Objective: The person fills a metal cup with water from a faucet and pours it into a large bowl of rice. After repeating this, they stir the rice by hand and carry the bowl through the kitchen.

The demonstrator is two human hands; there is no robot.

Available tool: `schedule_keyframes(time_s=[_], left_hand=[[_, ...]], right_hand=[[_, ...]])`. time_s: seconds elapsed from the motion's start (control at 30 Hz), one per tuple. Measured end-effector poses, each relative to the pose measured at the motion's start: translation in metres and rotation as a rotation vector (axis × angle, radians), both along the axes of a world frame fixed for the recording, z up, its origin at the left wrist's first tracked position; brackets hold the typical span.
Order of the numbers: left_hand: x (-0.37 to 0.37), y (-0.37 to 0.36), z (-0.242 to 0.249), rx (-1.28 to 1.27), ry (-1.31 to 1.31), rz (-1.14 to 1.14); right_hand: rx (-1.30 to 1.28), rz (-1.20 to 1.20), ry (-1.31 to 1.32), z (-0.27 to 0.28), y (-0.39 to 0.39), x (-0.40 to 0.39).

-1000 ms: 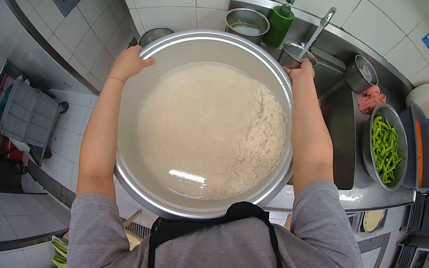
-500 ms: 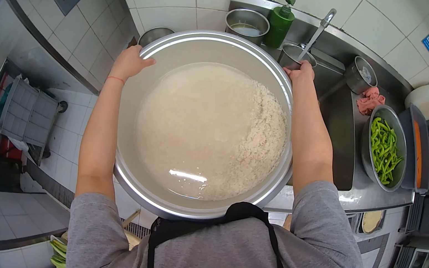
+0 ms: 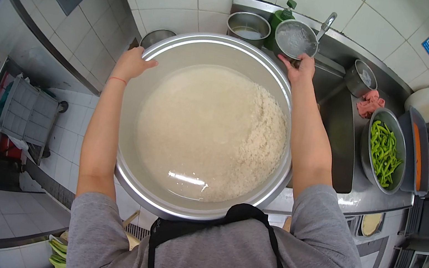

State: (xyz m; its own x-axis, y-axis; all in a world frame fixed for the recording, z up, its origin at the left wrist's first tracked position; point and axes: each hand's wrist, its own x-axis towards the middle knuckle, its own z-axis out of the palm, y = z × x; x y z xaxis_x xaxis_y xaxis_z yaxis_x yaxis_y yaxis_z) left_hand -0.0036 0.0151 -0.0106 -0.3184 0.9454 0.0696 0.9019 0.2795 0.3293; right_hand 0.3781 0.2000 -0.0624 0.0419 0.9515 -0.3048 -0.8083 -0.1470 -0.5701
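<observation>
A big round metal pot (image 3: 142, 58) in front of my body holds rice (image 3: 263, 142) and cloudy water, the rice heaped at its right side. My left hand (image 3: 133, 64) grips the pot's upper left rim, thumb over the edge. In my right hand (image 3: 302, 68) is a small metal bowl (image 3: 296, 38) of clear water, raised beyond the pot's upper right rim. The bowl lies just in front of the faucet (image 3: 326, 26) and partly covers a green pump bottle (image 3: 282, 13). My fingers under the bowl are partly hidden.
A sink (image 3: 332, 136) lies to the right. Beyond it are a pink cloth (image 3: 370, 104), a small metal pot (image 3: 361, 79) and a bowl of green peppers (image 3: 384, 155). Another metal pot (image 3: 249, 26) stands behind the big pot. A wheeled cart (image 3: 33, 111) is at left.
The small bowl has come up from beneath the faucet's stream, moving up and slightly left in my right hand. No stream shows now. My left hand stays on the big pot's rim.
</observation>
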Motion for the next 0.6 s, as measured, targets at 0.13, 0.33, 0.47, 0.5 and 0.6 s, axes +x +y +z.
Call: schedule_keyframes(time_s=[0.13,0.33,0.47,0.5,0.6], left_hand=[[-0.002,0.0,-0.002,0.018,-0.002,-0.014],[0.001,-0.001,0.0,0.037,-0.014,-0.023],[0.001,-0.002,0.0,0.041,0.011,-0.012],[0.001,-0.001,0.0,0.04,0.015,-0.008],[0.003,-0.001,0.001,0.039,0.016,-0.007]], right_hand=[[0.309,-0.01,-0.179,0.021,-0.021,-0.024],[0.512,-0.139,-0.455,0.033,-0.048,-0.06],[0.881,-0.296,-0.748,0.031,-0.057,-0.078],[0.881,-0.295,-0.747,0.033,-0.057,-0.079],[1.218,-0.461,-0.988,0.04,-0.058,-0.079]])
